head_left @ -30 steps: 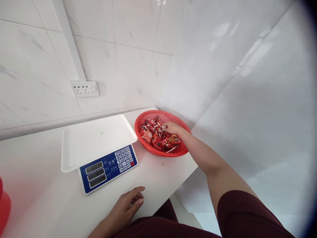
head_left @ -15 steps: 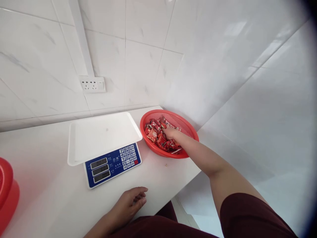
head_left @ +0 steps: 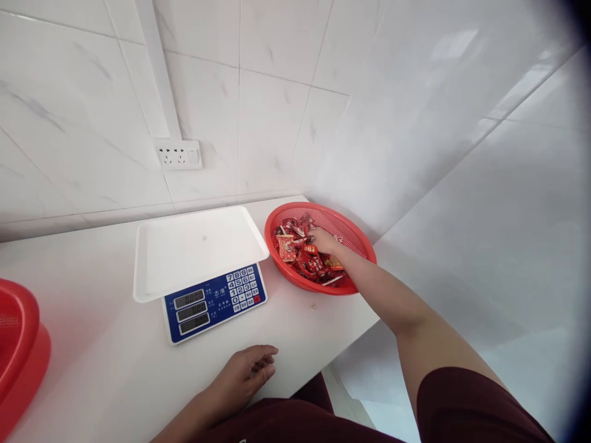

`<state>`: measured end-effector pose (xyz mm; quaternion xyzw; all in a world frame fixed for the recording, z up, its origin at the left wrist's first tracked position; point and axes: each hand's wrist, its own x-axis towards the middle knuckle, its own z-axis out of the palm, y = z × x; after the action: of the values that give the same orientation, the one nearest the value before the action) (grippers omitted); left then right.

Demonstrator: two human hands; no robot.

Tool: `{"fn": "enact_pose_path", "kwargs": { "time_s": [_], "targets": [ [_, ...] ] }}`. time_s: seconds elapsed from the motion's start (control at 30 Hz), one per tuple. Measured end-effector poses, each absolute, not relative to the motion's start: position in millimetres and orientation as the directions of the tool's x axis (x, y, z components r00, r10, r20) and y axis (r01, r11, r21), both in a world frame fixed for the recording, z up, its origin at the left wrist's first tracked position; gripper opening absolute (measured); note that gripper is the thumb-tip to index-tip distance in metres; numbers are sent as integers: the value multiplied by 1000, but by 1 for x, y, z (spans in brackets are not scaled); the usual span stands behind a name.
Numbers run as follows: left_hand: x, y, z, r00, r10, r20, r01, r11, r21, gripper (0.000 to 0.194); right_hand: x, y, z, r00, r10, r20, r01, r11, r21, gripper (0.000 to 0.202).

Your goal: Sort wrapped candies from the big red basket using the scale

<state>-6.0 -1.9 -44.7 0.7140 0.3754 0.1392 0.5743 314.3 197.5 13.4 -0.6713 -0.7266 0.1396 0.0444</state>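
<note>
A red plastic colander basket [head_left: 364, 243] holds many small red wrapped packets [head_left: 287, 247]. My right hand [head_left: 324, 241] reaches in among them, its fingers curled down and closed around a red packet; the fingertips are partly hidden by wrappers. My left hand [head_left: 247, 374] rests near the table's front edge, loosely curled with thumb and forefinger apart, and nothing is in it. Left of the basket stands an electronic scale [head_left: 217, 301] with a blue keypad panel and a bare white tray [head_left: 198, 252] on top.
Another red plastic basket [head_left: 23, 344] is cut off at the left edge. The white table [head_left: 111, 369] meets a tiled wall with a power socket [head_left: 179, 154]. A tiny crumb-like bit [head_left: 313, 306] lies in front of the colander.
My right hand has stirred among the packets, which lie differently around the fingers now. My left hand keeps its pose. The whole view has shifted slightly.
</note>
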Motion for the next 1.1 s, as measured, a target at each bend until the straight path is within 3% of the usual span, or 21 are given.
{"fn": "enact_pose_path", "kwargs": {
  "time_s": [0.23,0.4,0.8,1.1],
  "targets": [
    [-6,-1,-49,679,702,-215,369,-73,927,35,317,194,33,15,999,-34,725,-34,-688,35],
    [-5,-2,-47,684,696,-220,370,-71,926,36,315,186,38,32,996,-85,509,-90,-856,33],
    [-5,-2,-43,674,707,-213,365,-68,929,35,318,177,44,182,983,-35,250,-80,-965,32],
    [-5,-2,-47,671,710,-214,357,-57,932,36,317,171,56,137,990,33,308,-11,-951,43]
  ]
}}
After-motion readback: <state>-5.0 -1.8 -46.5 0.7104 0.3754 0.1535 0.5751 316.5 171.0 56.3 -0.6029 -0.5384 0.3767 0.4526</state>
